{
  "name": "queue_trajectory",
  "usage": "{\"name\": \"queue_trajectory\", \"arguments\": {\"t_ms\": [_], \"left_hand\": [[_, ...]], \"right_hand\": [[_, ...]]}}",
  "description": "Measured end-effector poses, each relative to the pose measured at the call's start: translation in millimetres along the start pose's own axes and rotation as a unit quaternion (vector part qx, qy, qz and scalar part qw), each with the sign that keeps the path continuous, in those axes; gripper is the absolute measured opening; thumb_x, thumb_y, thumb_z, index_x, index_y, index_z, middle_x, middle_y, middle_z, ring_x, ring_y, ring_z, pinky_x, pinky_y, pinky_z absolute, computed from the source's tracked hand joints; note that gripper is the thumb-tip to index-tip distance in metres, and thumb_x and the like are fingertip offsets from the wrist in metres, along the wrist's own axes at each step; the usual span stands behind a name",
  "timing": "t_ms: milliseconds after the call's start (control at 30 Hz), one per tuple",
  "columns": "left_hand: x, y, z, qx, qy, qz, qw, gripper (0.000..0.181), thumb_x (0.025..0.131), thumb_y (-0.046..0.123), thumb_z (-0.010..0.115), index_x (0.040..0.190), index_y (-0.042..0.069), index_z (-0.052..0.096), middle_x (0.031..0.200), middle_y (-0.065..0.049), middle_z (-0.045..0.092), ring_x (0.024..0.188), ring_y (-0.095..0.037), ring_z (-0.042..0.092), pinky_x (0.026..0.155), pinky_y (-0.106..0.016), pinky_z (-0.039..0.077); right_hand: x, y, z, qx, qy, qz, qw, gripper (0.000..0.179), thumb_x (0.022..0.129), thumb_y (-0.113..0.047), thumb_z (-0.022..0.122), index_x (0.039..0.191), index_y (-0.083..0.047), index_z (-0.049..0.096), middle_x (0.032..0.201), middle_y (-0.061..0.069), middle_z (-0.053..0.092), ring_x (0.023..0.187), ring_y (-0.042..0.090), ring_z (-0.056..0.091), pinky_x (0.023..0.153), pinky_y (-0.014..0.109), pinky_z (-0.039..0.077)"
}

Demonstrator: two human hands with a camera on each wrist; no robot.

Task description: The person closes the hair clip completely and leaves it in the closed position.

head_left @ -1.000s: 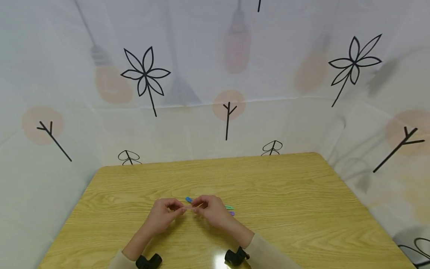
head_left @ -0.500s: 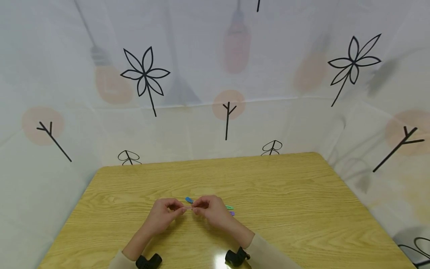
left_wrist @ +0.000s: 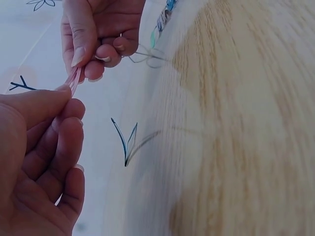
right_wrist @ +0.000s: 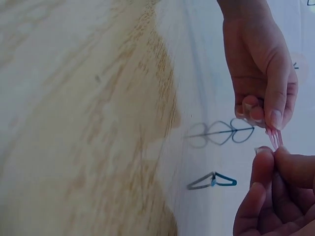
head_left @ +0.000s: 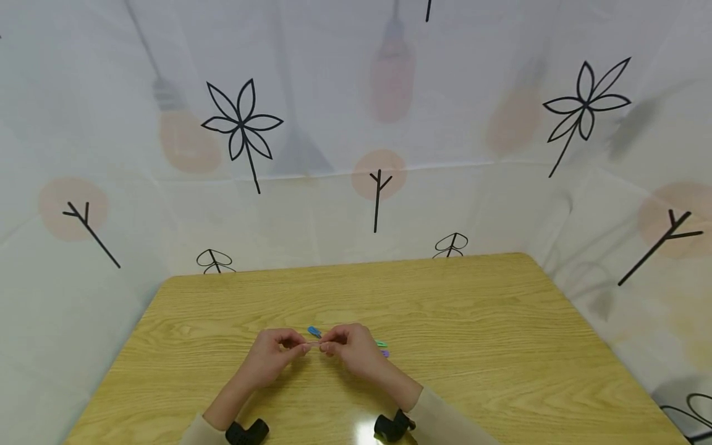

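A thin pink band [left_wrist: 74, 78] is pinched between both hands, low in the middle of the head view, just above the table [head_left: 500, 321]. One end is clamped by the thumb and forefinger of the left hand [head_left: 272, 358], the other by the fingertips of the right hand [head_left: 350, 350]; each grip is closed on the band, which is drawn short and taut between them. Just behind the right hand, a blue clip [head_left: 314, 332], a green clip [head_left: 381, 343] and a purple clip [head_left: 385, 353] are seen lying on the wood. A patterned white cloth [head_left: 311, 204] is hung behind the table.
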State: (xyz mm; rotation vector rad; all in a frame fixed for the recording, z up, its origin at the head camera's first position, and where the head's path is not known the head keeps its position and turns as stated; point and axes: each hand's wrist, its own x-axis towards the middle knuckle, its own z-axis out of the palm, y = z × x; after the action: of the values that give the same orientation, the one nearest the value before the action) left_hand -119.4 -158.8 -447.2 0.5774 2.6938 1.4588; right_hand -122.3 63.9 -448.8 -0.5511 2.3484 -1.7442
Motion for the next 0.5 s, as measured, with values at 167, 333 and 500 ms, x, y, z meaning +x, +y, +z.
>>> {"name": "queue_trajectory", "arguments": {"t_ms": [167, 333, 500], "left_hand": [[0.5, -1.8, 1.0, -0.010, -0.006, 0.012, 0.9999, 0.006, 0.092, 0.022, 0.074, 0.088, 0.018, 0.076, 0.080, 0.008, 0.070, 0.076, -0.011, 0.062, 0.063, -0.029, 0.050], [0.2, 0.6, 1.4, -0.022, -0.019, 0.018, 0.9994, 0.005, 0.092, 0.018, 0.073, 0.090, 0.015, 0.076, 0.084, 0.005, 0.072, 0.078, -0.012, 0.063, 0.065, -0.028, 0.050], [-1.4, 11.3, 0.7, -0.017, -0.027, 0.022, 0.9993, 0.005, 0.093, 0.008, 0.071, 0.090, 0.007, 0.076, 0.086, 0.000, 0.072, 0.079, -0.014, 0.063, 0.068, -0.029, 0.049]], "right_hand": [[-1.9, -1, -3, 0.011, -0.008, -0.001, 0.9999, 0.007, 0.094, -0.007, 0.068, 0.092, -0.005, 0.075, 0.084, 0.004, 0.071, 0.076, 0.021, 0.066, 0.066, 0.028, 0.052], [-2.7, 1, -4, 0.014, -0.012, -0.001, 0.9998, 0.008, 0.095, -0.007, 0.068, 0.092, -0.005, 0.075, 0.084, 0.002, 0.071, 0.075, 0.020, 0.065, 0.064, 0.026, 0.051], [-2.4, 2, -3, 0.009, -0.011, 0.005, 0.9999, 0.009, 0.095, -0.003, 0.066, 0.091, -0.003, 0.074, 0.084, 0.005, 0.071, 0.075, 0.022, 0.064, 0.063, 0.027, 0.049]]}}
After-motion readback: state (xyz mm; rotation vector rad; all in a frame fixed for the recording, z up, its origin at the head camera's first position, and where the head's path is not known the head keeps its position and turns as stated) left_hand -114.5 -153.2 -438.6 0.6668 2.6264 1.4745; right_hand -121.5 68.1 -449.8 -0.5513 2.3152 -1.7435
